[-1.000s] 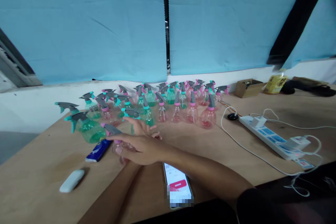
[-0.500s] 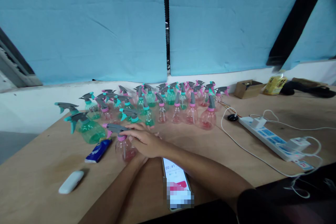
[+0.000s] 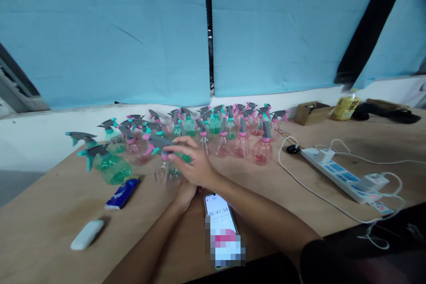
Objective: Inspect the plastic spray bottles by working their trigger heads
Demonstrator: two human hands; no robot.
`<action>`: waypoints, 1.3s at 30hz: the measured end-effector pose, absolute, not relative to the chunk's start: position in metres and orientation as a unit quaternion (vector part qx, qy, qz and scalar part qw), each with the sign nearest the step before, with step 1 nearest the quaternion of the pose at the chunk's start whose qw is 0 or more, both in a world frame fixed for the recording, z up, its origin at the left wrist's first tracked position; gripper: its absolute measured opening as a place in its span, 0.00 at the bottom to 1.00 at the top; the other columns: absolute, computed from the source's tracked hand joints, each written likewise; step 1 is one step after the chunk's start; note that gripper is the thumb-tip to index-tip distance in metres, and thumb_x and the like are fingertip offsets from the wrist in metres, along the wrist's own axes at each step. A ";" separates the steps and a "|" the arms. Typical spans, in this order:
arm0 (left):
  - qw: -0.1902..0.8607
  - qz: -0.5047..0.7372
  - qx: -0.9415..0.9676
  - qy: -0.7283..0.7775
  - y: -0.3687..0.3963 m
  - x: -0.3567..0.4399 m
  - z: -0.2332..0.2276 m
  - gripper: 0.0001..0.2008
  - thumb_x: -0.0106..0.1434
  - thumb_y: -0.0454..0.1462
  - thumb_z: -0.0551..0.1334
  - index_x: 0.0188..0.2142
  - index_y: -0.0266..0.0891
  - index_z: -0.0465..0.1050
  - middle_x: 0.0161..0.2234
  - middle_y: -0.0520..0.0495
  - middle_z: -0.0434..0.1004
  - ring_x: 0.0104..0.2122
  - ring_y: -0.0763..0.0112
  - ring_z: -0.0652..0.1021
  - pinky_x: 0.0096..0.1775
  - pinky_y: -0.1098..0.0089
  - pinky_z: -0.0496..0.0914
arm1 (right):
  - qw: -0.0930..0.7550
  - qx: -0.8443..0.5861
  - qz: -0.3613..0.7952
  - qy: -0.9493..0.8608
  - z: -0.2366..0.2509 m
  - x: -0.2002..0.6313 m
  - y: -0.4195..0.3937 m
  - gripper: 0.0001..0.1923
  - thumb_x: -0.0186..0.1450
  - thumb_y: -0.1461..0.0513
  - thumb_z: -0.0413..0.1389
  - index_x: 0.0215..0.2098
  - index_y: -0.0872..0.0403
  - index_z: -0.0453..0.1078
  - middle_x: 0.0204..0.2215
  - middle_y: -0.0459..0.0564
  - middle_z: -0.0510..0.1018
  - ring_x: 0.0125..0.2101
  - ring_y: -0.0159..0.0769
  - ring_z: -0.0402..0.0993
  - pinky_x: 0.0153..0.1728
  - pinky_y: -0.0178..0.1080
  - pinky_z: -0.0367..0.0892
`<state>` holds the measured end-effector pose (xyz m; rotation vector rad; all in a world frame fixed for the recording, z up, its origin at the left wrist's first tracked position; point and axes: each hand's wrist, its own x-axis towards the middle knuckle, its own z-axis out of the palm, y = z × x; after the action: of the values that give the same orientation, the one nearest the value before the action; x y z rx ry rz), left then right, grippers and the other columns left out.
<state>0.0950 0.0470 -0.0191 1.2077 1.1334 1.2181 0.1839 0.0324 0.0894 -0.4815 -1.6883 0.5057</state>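
Observation:
A clear pink spray bottle with a grey head and pink trigger is in front of me, its body blurred by motion. My right hand grips its head near the pink collar, thumb and fingers closed around it. Lower down, my left hand is at the right side of the bottle's body and appears to hold it; its fingers are mostly hidden. Just left of the held bottle stands a green spray bottle with a teal trigger. Below my wrists a phone lies with a running timer on its screen.
Several pink and green spray bottles stand in rows behind my hands. A blue packet and a white case lie to the left. On the right are a power strip with cables, a cardboard box and a yellow bottle.
The pink spray bottle has moved up and slightly right with my hands. My right hand's fingers have risen along its head. The camera view has shifted slightly.

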 end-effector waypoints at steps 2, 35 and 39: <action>0.529 0.511 0.497 0.460 0.042 0.091 -0.023 0.14 0.62 0.45 0.63 0.29 0.37 0.71 0.22 0.53 0.71 0.20 0.75 0.70 0.22 0.74 0.63 | 0.672 -0.234 0.206 -0.672 0.095 0.193 0.038 0.09 0.67 0.56 0.57 0.45 0.47 0.74 0.47 0.50 0.69 0.52 0.38 0.67 0.57 0.45 0.62; 0.571 0.537 0.437 0.442 0.047 0.083 -0.006 0.15 0.54 0.45 0.65 0.36 0.39 0.69 0.17 0.61 0.62 0.14 0.82 0.61 0.17 0.81 0.49 | 0.468 -0.190 0.535 -0.678 0.046 0.232 0.109 0.15 0.53 0.63 0.58 0.40 0.53 0.75 0.32 0.47 0.81 0.28 0.35 0.76 0.31 0.37 0.73; 0.569 0.536 0.437 0.445 0.047 0.082 -0.005 0.13 0.55 0.44 0.65 0.37 0.41 0.68 0.18 0.61 0.63 0.14 0.82 0.61 0.17 0.81 0.49 | 0.489 -0.216 0.512 -0.672 0.041 0.236 0.113 0.13 0.52 0.65 0.53 0.34 0.53 0.75 0.27 0.45 0.79 0.24 0.32 0.73 0.27 0.34 0.68</action>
<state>0.0823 0.0467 -0.0050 1.0249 1.0438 1.2586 0.2364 0.1134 0.0406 -0.5248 -1.6340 1.2440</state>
